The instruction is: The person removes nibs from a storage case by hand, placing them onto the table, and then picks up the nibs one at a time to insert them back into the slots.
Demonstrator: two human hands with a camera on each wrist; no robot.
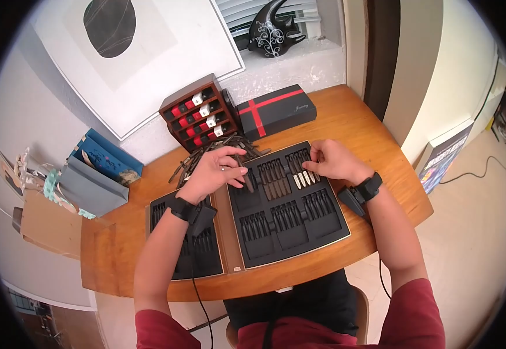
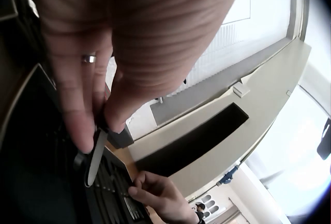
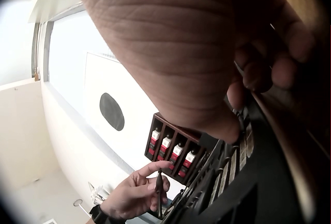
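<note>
My left hand [image 1: 213,173] pinches a dark table knife [image 2: 96,163] between thumb and fingers, its rounded blade pointing down over the open cutlery case [image 1: 264,256]. Across the case, my right hand [image 1: 337,160] has its fingers curled at the upper right compartment. Thumb and fingertips pinch the top of a table knife in that row, partly hidden by the hand. Pale, shiny blades [image 1: 304,179] show just below those fingertips. Brownish pieces [image 1: 275,180] fill the slots to their left, and black pieces [image 1: 288,216] lie in the lower compartments.
Behind the case lies a tangled pile of dark cutlery [image 1: 183,168]. A wooden rack [image 1: 174,113] with red, black and white items stands behind it, beside a black box with red ribbon [image 1: 279,110]. Gift bags [image 1: 99,180] stand at the table's left. Cables hang from both wrist cameras.
</note>
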